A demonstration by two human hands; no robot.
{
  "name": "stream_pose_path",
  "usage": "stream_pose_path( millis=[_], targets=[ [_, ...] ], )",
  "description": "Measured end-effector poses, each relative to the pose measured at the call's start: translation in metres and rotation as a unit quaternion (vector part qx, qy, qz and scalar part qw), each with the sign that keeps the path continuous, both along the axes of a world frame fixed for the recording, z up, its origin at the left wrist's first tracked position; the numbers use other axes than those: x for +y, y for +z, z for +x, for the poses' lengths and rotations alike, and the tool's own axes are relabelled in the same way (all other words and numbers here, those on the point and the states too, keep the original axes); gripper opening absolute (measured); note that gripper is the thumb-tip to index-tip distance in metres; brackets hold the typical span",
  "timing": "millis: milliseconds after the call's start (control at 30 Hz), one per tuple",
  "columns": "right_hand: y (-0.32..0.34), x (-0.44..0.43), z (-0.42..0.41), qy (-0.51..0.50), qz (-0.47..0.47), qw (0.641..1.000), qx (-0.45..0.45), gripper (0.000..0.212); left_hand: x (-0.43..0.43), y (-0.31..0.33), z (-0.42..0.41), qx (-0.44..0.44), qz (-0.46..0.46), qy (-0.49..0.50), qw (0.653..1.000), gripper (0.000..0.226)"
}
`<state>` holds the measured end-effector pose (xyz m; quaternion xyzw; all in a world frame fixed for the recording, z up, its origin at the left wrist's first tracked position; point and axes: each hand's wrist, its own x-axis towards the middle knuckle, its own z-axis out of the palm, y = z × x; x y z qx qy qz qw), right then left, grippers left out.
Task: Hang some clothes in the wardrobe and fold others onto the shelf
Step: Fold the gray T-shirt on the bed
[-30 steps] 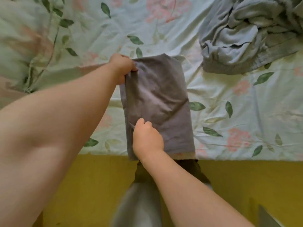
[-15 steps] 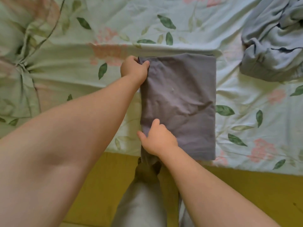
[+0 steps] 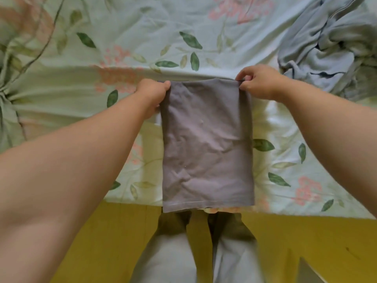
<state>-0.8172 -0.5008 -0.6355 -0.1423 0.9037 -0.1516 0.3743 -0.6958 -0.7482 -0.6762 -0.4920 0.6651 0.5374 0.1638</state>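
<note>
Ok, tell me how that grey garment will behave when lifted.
Probably floppy: the grey garment shows soft creases and lies limp on the bedsheet. Likely light, since the left hand and right hand merely pinch its far corners. The folded layers may sag apart when raised.

Soft daylight, slight blur, wide-angle warp

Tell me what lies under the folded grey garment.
The floral bedsheet runs under the grey garment; its near hem overhangs the sheet's edge. Whatever else lies beneath is covered.
</note>
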Motion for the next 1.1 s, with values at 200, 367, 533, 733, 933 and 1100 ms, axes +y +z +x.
stream_pose_path(
  millis=[200,367,533,733,933,1100],
  targets=[
    [0.004,0.006,-0.025,0.066,0.052,0.992,-0.093,0.018,0.004,-0.002,0.003,0.043,0.031,0.008,0.999,0.005],
    [-0.012,0.013,-0.039,0.019,0.031,0.996,-0.08,0.014,0.004,-0.007,0.004,0.084,-0.014,-0.005,0.996,0.019],
    [-0.004,0.017,-0.045,-0.015,-0.04,0.983,-0.176,0.014,0.008,-0.015,0.0,0.065,-0.031,0.028,0.997,0.02],
    [0.011,0.007,-0.047,0.25,0.118,0.959,-0.07,0.042,0.021,-0.013,-0.003,0.071,-0.113,-0.031,0.991,0.03],
    [0.015,0.002,-0.055,0.26,0.103,0.956,-0.089,0.029,0.035,0.0,-0.014,0.015,-0.204,-0.084,0.975,0.042],
    [0.008,0.014,-0.055,0.179,0.044,0.971,-0.153,0.03,0.075,0.024,-0.041,0.095,-0.371,-0.367,0.848,0.036]
  ],
)
